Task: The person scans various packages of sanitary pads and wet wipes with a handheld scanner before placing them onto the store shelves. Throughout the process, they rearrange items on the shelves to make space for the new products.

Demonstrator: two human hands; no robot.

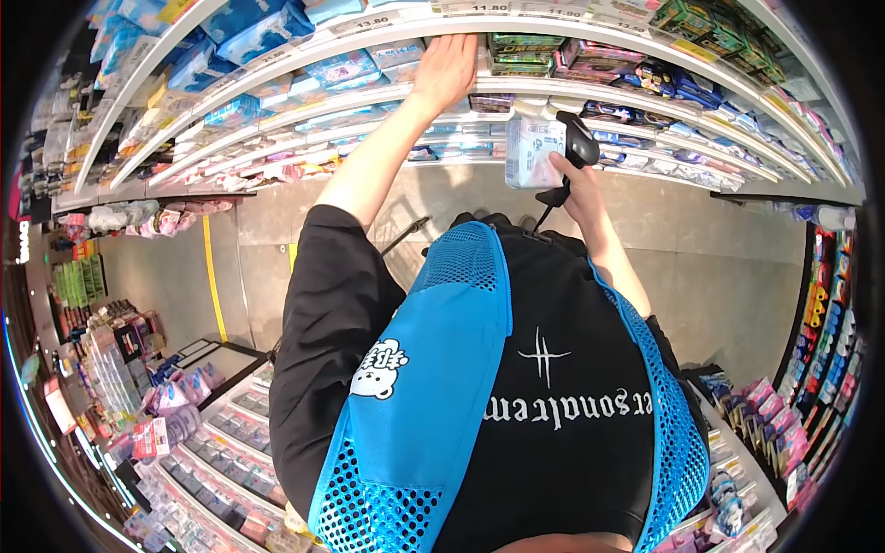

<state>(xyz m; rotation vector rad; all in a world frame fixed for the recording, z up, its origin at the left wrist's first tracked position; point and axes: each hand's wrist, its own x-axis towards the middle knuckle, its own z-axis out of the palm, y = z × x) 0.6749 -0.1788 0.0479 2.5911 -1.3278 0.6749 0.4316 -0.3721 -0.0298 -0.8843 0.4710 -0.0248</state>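
My left hand [449, 69] reaches into the shelf [406, 92] with its fingers stretched out, between pale blue packs and darker green boxes [524, 55]. Its fingertips are up under the price rail above, and nothing shows in its grasp. In front of the lower shelves, my right hand [579, 187] is closed around a black barcode scanner [579, 143]. A pale blue-and-white soft pack [533, 152] is pinched by the same hand, against the left of the scanner. Some fingers of that hand are hidden behind these two things.
Shelves of packaged goods curve across the top, with price labels [489, 9] on the rail. Grey floor [682, 240] runs below them, with a yellow line [214, 276] at left. Display racks [221, 461] with small packs stand at the lower left, and more hanging goods [820, 304] at right.
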